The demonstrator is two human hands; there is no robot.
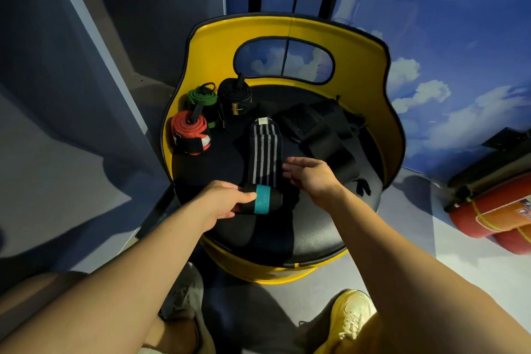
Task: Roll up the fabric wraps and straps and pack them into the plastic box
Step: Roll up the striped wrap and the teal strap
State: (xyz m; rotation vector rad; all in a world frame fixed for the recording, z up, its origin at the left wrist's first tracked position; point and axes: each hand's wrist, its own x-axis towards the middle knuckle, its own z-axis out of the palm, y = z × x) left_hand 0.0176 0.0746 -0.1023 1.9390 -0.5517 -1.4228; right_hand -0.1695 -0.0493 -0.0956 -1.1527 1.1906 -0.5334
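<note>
A black wrap with grey stripes (pixel 265 149) lies stretched out on the black seat of a yellow chair (pixel 382 112). Its near end is rolled up, with a teal band (pixel 262 199) showing. My left hand (pixel 224 201) grips that rolled end from the left. My right hand (pixel 310 174) hovers with straight fingers just right of the striped wrap. Three rolled wraps stand at the seat's back left: a red one (pixel 190 133), a green one (pixel 202 98) and a black one (pixel 235 100). Loose black straps (pixel 319 132) lie at the right. No plastic box is in view.
The chair's yellow back (pixel 287 29) curves around the seat. A grey wall panel (pixel 86 66) stands at the left. A red cylinder (pixel 494 215) lies on the floor at the right. My shoes (pixel 350 316) are below the seat's front edge.
</note>
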